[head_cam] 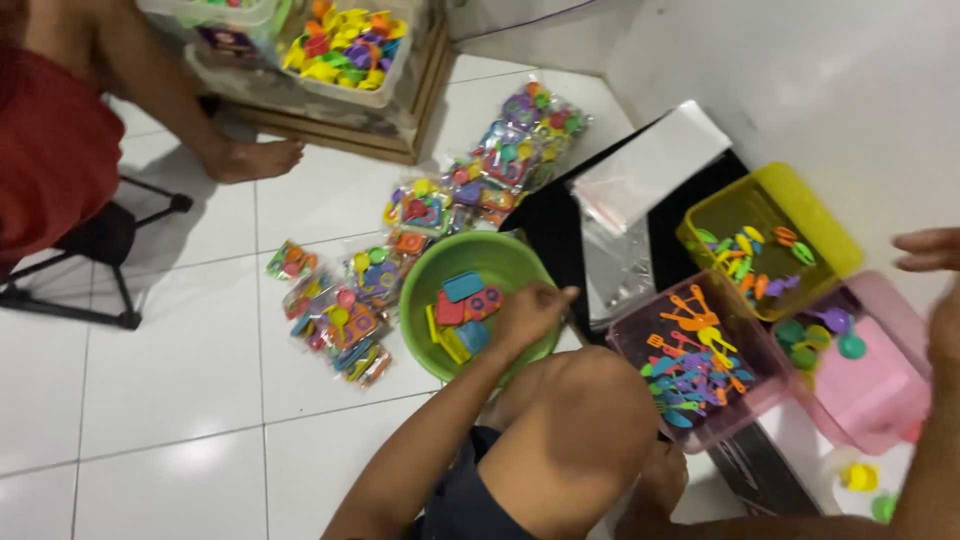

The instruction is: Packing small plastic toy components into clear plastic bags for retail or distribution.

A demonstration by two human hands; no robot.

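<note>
L hand in green bowl, toys

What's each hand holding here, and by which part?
Left hand reaches into the green bowl over flat toy pieces; whether it grips one cannot be told. Right hand, at the frame edge, holds nothing visible.

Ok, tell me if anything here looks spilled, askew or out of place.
Nothing looks spilled. The filled toy bags lie in a loose trail on the floor tiles rather than stacked. The left hand reaches into the green bowl; the yellow bin and pink bins sit upright.
</note>
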